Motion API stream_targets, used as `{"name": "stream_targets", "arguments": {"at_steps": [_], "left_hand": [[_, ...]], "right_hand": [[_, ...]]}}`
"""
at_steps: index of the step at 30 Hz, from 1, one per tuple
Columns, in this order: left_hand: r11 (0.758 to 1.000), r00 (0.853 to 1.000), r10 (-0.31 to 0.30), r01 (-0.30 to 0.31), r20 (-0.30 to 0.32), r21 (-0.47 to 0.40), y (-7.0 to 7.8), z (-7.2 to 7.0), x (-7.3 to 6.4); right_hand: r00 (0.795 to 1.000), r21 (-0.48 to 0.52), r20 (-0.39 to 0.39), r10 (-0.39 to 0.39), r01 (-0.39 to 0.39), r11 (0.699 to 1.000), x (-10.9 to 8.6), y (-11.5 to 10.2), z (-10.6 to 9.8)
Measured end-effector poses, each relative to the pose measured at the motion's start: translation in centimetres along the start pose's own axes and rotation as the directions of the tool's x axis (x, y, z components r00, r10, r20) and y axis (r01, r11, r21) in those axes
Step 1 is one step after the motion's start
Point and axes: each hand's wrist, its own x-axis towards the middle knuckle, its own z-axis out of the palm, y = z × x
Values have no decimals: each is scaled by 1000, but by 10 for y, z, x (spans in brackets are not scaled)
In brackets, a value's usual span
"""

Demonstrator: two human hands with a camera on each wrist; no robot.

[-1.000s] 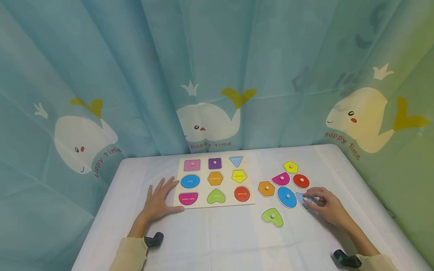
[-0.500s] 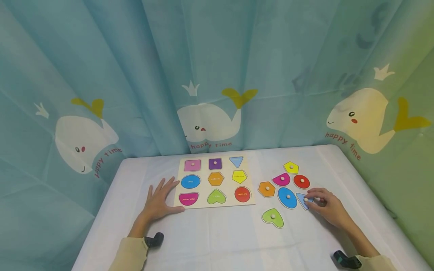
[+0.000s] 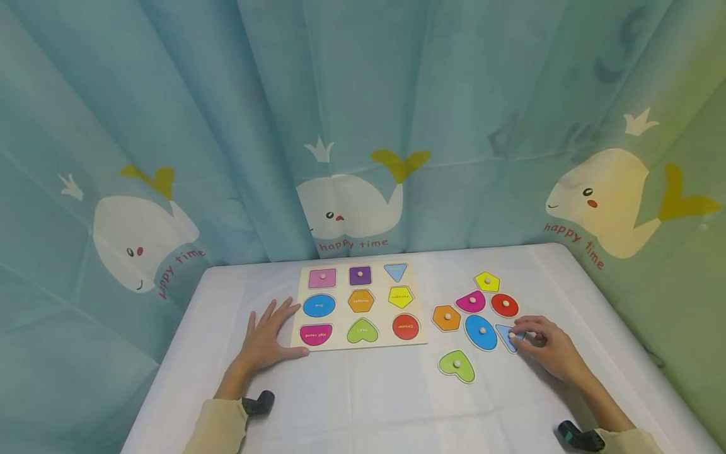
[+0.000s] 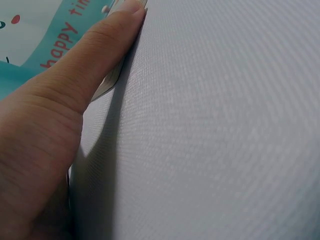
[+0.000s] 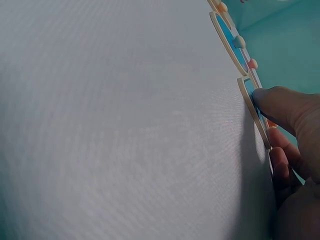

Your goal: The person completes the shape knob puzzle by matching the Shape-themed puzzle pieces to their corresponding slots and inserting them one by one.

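Observation:
A wooden shape puzzle board (image 3: 421,315) lies on the white table. A pink square (image 3: 321,278) and a purple square (image 3: 360,275) sit in its top row. My left hand (image 3: 266,332) rests flat on the table, its thumb (image 4: 100,50) along the board's (image 4: 111,82) left edge. To the right my right hand (image 3: 539,345) pinches the knob of a blue triangle piece (image 3: 504,333), which lies flat on the table. In the right wrist view the thumb (image 5: 280,102) presses on that triangle (image 5: 248,90).
Loose pieces lie around the triangle: a blue oval (image 3: 480,332), orange hexagon (image 3: 446,318), magenta half round (image 3: 471,302), red circle (image 3: 504,305), yellow pentagon (image 3: 486,281) and green heart (image 3: 456,366). A whale-print curtain (image 3: 351,126) hangs behind the table and on both sides.

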Motion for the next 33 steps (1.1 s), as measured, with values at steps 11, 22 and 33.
{"name": "stream_targets", "arguments": {"at_steps": [11,22,33], "left_hand": [[1000,1000,-10,10,12,-21,2,-1,-3],[1000,1000,-10,10,2,-12,3,-1,-3],[1000,1000,-2,2,-4,-24,3,-2,-2]], "right_hand": [[1000,-20,-5,-15,15,1000,0,-3,-4],[996,7,61,-70,70,998,19,-6,-34],[991,13,14,-134,134,991,59,-27,-50]]}}
